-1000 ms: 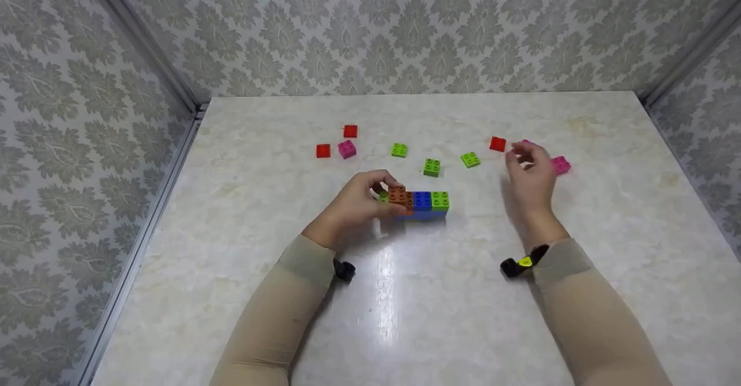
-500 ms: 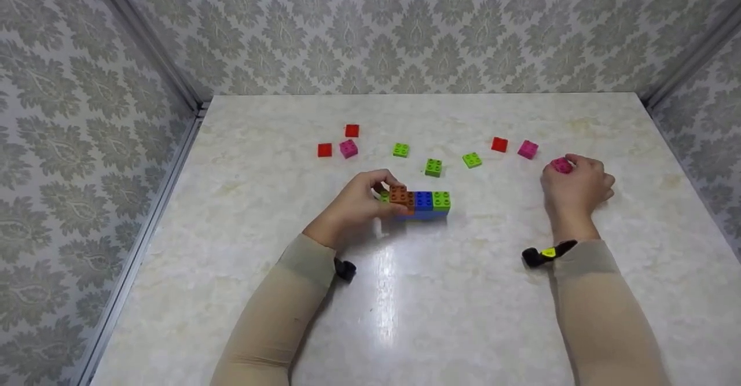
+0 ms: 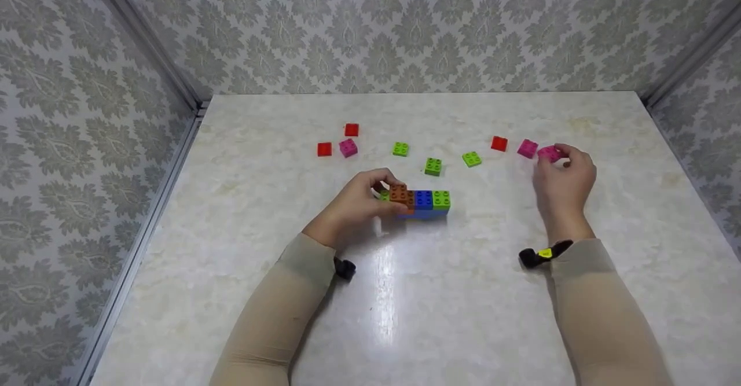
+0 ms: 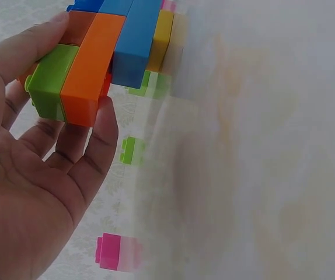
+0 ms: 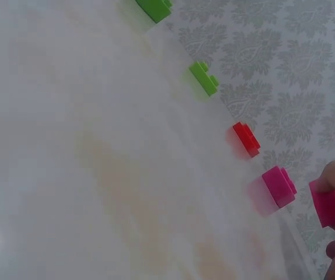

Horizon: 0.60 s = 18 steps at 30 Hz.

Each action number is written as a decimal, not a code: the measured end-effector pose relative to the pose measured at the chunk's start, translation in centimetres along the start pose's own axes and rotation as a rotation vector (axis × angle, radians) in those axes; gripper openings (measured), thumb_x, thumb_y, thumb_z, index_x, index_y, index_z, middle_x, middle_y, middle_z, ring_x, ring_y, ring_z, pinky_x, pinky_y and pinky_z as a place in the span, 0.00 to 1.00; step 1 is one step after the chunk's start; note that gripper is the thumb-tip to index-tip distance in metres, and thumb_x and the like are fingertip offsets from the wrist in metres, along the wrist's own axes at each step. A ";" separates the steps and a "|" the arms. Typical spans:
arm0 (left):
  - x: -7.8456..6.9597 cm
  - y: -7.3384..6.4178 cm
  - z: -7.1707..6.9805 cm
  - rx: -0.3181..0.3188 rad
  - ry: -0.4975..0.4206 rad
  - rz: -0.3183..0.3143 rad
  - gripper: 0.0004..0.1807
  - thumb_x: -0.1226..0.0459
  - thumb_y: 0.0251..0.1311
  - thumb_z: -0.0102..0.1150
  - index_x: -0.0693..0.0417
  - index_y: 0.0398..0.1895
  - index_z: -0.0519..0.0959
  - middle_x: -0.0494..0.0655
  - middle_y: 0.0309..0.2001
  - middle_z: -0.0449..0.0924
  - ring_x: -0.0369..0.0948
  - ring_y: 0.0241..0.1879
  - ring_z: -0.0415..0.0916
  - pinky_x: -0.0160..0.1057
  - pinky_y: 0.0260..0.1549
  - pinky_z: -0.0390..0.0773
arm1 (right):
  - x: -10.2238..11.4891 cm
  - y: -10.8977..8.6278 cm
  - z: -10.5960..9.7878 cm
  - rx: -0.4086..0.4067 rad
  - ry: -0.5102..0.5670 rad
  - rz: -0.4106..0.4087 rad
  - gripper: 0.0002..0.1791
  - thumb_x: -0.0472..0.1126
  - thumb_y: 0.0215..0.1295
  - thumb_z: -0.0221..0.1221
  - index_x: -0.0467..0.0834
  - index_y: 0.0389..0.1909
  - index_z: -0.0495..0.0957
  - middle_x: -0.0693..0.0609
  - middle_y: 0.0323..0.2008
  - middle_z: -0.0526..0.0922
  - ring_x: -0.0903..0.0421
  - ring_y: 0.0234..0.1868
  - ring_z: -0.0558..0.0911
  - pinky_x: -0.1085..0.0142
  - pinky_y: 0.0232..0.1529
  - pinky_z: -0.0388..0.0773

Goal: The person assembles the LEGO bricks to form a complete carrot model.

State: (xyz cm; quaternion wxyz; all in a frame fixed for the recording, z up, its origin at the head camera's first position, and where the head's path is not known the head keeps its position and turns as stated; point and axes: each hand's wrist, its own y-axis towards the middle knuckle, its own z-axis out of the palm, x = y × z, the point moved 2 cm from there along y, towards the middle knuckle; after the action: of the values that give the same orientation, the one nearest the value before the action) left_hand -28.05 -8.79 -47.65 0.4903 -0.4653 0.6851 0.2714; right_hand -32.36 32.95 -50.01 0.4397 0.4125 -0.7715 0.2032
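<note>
1 pink brick [image 3: 548, 154] shifted leftward, pinched in right grip [image 3: 567, 180]; left grip [image 3: 360, 198] holds stack [image 3: 425, 202]

left hand [image 3: 358, 201]: gripping, thumb [image 4: 30, 49] opposite fingers [image 4: 100, 140] | right hand [image 3: 567, 182]: pinching | 2 forearms [image 3: 266, 316]: angled forward

You have two bricks [image 3: 433, 166] behind the stack [image 3: 424, 201], three behind-left of it, and four behind-right, one in your right hand [image 3: 567, 180].
</note>
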 end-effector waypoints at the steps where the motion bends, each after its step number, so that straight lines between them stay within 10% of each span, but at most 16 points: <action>1: 0.0 0.0 0.0 -0.001 -0.001 0.000 0.16 0.58 0.62 0.86 0.41 0.49 0.88 0.40 0.61 0.89 0.49 0.61 0.78 0.46 0.55 0.80 | 0.1 -0.2 0.2 0.004 0.044 -0.022 0.28 0.56 0.82 0.62 0.52 0.76 0.80 0.53 0.70 0.78 0.56 0.67 0.70 0.65 0.60 0.77; 18: -0.2 -0.1 -0.1 0.000 0.013 0.007 0.16 0.58 0.63 0.86 0.42 0.48 0.86 0.40 0.60 0.89 0.48 0.59 0.78 0.48 0.57 0.79 | 2.7 -6.1 4.5 0.352 0.373 -0.349 0.23 0.35 0.75 0.74 0.35 0.66 0.83 0.49 0.56 0.85 0.57 0.50 0.82 0.79 0.50 0.81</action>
State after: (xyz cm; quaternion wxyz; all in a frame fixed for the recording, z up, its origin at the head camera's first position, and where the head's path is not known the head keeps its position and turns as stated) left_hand -27.94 -8.83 -47.44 0.4850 -0.4647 0.6898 0.2703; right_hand -30.43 25.13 -50.42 0.5238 0.5642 -0.5478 0.3274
